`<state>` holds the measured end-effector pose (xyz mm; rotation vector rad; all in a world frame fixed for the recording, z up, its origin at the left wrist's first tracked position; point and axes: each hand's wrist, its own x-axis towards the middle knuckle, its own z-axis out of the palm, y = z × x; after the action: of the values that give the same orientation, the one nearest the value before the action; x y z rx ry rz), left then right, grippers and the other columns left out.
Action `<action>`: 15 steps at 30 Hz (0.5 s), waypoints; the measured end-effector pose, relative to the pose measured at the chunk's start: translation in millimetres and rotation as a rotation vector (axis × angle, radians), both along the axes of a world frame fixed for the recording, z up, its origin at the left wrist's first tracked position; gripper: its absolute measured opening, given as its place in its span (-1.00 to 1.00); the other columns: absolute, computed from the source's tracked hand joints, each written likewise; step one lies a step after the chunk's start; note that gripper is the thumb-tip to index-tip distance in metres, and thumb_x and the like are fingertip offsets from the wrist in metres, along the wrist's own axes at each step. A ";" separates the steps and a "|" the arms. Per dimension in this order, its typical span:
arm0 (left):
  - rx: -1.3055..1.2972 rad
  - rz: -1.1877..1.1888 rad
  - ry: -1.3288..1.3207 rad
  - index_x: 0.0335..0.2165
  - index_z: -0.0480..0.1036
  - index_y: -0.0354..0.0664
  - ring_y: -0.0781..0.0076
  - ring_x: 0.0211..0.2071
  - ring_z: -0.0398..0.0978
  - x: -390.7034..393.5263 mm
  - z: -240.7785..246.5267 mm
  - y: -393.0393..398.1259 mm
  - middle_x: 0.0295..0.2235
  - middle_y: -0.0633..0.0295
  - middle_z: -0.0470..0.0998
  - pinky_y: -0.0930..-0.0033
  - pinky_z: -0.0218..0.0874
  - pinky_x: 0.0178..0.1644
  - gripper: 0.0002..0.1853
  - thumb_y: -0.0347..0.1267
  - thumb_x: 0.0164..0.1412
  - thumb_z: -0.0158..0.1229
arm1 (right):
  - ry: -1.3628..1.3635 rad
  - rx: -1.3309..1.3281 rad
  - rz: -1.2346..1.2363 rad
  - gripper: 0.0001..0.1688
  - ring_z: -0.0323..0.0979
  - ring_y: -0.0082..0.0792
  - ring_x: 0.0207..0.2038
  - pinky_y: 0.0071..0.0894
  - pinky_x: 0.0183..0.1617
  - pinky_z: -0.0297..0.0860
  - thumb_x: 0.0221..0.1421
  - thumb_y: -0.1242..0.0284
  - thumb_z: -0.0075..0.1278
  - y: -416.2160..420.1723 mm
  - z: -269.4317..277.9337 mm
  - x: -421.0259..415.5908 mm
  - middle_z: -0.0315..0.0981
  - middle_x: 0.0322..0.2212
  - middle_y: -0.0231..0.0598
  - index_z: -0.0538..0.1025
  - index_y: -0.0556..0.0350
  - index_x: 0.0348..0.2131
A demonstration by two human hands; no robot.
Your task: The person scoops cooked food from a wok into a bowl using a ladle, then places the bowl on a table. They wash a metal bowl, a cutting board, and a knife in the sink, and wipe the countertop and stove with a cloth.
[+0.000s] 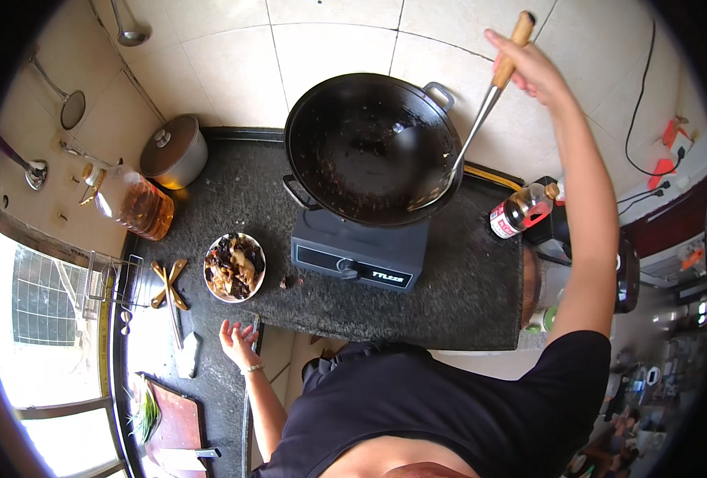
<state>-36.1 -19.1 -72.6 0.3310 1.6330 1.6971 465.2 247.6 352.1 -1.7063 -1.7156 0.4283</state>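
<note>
A long metal spatula (479, 128) with a wooden handle is in my right hand (532, 69), high at the right. Its blade rests against the lower right inside of a black wok (365, 155), where brown residue and small food bits cling. The wok stands on a dark electric cooktop (353, 254). My left hand (239, 345), fingers spread and holding nothing, hovers by the counter's edge, just below a white bowl (209, 287) filled with dark fungus and pale cooked pieces.
At the left are an oil bottle (135, 203), a lidded pot (177, 152), a wooden trivet (169, 284) with chopsticks, and a cutting board (177, 412) with green onions and a knife (186, 455). A sauce bottle (523, 209) stands at the right.
</note>
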 end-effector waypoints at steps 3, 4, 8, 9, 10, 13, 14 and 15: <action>-0.028 0.014 0.011 -0.05 0.17 -0.21 0.41 -0.53 0.45 9.5 3.7 -1.5 -0.29 0.12 0.35 0.48 0.37 -0.59 -0.65 -0.54 0.15 -0.20 | 0.281 -0.088 0.003 -0.36 0.02 -0.77 -0.90 -0.79 -0.89 -0.05 -0.04 -0.08 -0.08 17.1 -61.3 -4.5 0.24 -0.84 -0.41 0.44 0.22 -0.57; -0.034 0.019 0.008 -0.05 0.17 -0.21 0.41 -0.53 0.45 10.1 3.7 -4.3 -0.29 0.12 0.34 0.48 0.37 -0.59 -0.65 -0.54 0.15 -0.20 | 0.390 -0.117 0.019 -0.36 0.02 -0.76 -0.91 -0.79 -0.88 -0.03 -0.04 -0.07 -0.08 14.8 -69.5 -7.2 0.23 -0.85 -0.40 0.44 0.23 -0.57; -0.041 0.026 0.009 -0.05 0.17 -0.22 0.42 -0.54 0.45 8.5 13.4 -7.7 -0.29 0.13 0.34 0.50 0.36 -0.60 -0.65 -0.54 0.14 -0.20 | 0.407 -0.054 0.035 -0.34 0.00 -0.74 -0.92 -0.77 -0.89 -0.05 -0.05 -0.10 -0.09 1.1 -62.7 6.5 0.20 -0.89 -0.40 0.44 0.22 -0.58; -0.037 0.030 0.005 -0.05 0.17 -0.22 0.42 -0.55 0.45 8.3 16.7 -6.0 -0.29 0.13 0.34 0.51 0.36 -0.60 -0.65 -0.54 0.14 -0.20 | 0.401 -0.068 0.021 -0.34 0.00 -0.74 -0.92 -0.77 -0.89 -0.05 -0.05 -0.11 -0.10 -1.4 -59.1 12.3 0.21 -0.88 -0.40 0.44 0.21 -0.59; -0.032 0.037 0.008 -0.05 0.17 -0.22 0.43 -0.55 0.44 6.8 18.2 -6.0 -0.30 0.14 0.34 0.53 0.36 -0.60 -0.64 -0.55 0.14 -0.20 | 0.395 -0.083 0.006 -0.34 0.01 -0.74 -0.92 -0.77 -0.89 -0.06 -0.06 -0.12 -0.10 -4.6 -56.6 17.3 0.22 -0.87 -0.39 0.44 0.20 -0.59; -0.050 0.039 0.027 -0.04 0.16 -0.22 0.44 -0.55 0.44 2.0 17.9 -0.3 -0.30 0.15 0.34 0.53 0.35 -0.60 -0.64 -0.55 0.15 -0.20 | 0.539 -0.042 -0.034 -0.43 0.11 -0.72 -0.87 -0.77 -0.87 0.01 -0.04 -0.01 -0.03 -14.2 -86.7 11.6 0.30 -0.80 -0.34 0.44 0.20 -0.58; -0.053 0.036 0.032 -0.04 0.16 -0.22 0.44 -0.55 0.44 2.3 15.4 1.3 -0.30 0.14 0.35 0.54 0.34 -0.61 -0.64 -0.55 0.15 -0.21 | 0.622 -0.074 -0.023 -0.46 0.13 -0.71 -0.86 -0.77 -0.85 0.04 -0.04 0.03 -0.02 -18.4 -98.2 6.6 0.30 -0.80 -0.34 0.45 0.21 -0.56; -0.043 0.030 0.029 -0.04 0.16 -0.22 0.44 -0.56 0.44 3.2 15.9 3.7 -0.30 0.14 0.35 0.54 0.34 -0.61 -0.65 -0.55 0.15 -0.21 | 0.706 -0.103 -0.010 -0.49 0.15 -0.69 -0.86 -0.77 -0.84 0.07 -0.04 0.06 -0.01 -21.6 -102.1 3.6 0.30 -0.79 -0.33 0.45 0.22 -0.53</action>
<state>-33.0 -15.4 -56.7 0.3128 1.7014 1.6840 468.7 226.0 250.1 -1.3880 -1.1776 0.9909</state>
